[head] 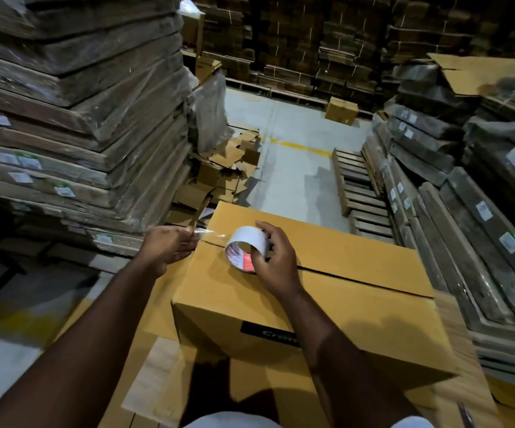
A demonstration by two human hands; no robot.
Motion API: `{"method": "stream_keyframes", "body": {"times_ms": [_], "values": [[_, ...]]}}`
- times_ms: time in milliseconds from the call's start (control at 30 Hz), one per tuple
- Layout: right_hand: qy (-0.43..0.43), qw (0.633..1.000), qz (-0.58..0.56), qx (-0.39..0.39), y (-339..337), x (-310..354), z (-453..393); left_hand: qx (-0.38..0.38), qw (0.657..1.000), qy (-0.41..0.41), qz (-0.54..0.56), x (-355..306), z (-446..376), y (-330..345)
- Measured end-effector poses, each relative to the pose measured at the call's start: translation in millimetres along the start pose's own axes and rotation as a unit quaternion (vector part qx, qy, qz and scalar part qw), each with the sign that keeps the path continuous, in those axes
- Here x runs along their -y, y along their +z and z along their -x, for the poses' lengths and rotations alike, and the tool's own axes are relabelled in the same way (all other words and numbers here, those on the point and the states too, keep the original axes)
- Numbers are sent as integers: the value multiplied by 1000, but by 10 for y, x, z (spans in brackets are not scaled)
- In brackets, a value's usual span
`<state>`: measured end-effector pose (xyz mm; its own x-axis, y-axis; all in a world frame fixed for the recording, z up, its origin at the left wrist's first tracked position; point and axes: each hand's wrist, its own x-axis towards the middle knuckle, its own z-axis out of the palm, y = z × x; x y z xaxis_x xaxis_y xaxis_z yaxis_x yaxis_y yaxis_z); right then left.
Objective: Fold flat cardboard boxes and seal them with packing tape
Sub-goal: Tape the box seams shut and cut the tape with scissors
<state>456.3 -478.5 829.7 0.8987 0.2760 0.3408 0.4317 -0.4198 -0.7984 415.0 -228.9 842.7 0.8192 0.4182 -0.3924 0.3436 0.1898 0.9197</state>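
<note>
Right hand (276,261) holds tape roll (247,251), core facing the person.

Tape roll (247,248) on box (327,291) at frame centre; cardboard stacks (74,118) left; pallets (361,193) right.

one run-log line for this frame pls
step: taping top seam | left hand: pinches tape end at box edge | right hand: grips tape roll on seam | seam: mostly untaped
</note>
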Motion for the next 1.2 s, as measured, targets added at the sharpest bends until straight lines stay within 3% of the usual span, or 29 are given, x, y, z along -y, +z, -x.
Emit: {"method": "stream_keyframes", "body": {"times_ms": [133, 267, 367, 567, 833, 1200], "values": [[15, 976, 186, 108, -51, -128, -37, 13, 999, -34, -12, 50, -138, -59], [95, 976, 111, 163, -187, -170, -54, 39, 998, -43, -3, 57, -178, -26], [95, 974, 108, 173, -241, -145, -76, 43, 998, -42, 2, 23, -168, -2], [128, 984, -65, 102, -271, -164, -130, 42, 998, -44, 7, 51, -216, 52], [73, 993, -62, 72, -208, -164, -54, 33, 996, -77, 14, 179, -280, -2], [51, 994, -78, 61, -192, -182, -30, 10, 999, -51, -4, 187, -346, -18]]}}
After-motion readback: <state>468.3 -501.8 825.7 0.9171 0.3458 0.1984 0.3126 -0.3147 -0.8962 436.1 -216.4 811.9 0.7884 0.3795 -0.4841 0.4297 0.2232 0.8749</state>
